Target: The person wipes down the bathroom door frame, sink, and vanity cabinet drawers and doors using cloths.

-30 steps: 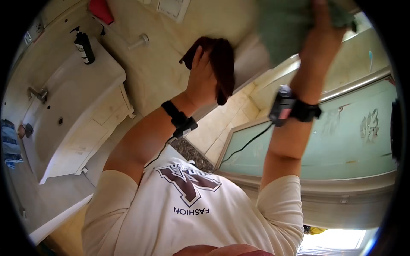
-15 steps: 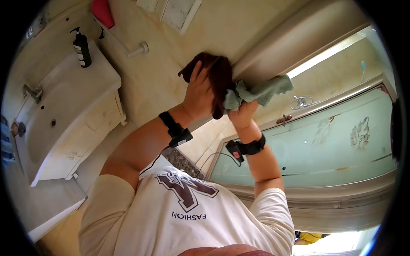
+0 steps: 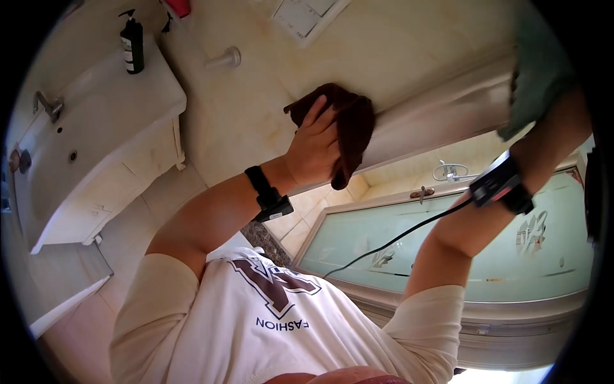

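Head view, at the left, shows a washbasin (image 3: 115,115) with a dark pump bottle (image 3: 132,48) near its back corner. Toward the middle, the left hand (image 3: 313,150) lies over a dark brown cloth (image 3: 354,125), fingers extended across it; whether the thumb closes beneath to make a real grip, I cannot tell. This cloth sits where the tiled wall meets a metal rail (image 3: 441,121), a loose fold drooping past the hand. It looks soft, light and hard to damage, so the bunched middle seems the best hold, since thin edges would flop; dampness cannot be judged. Further right, a frosted glass panel (image 3: 441,246) stands beneath the rail. At the far right, a grey-green cloth (image 3: 537,70) spreads against the right hand (image 3: 566,118), whose grip is lost in shadow. It too seems limp and light, best taken by a gathered handful rather than a corner.
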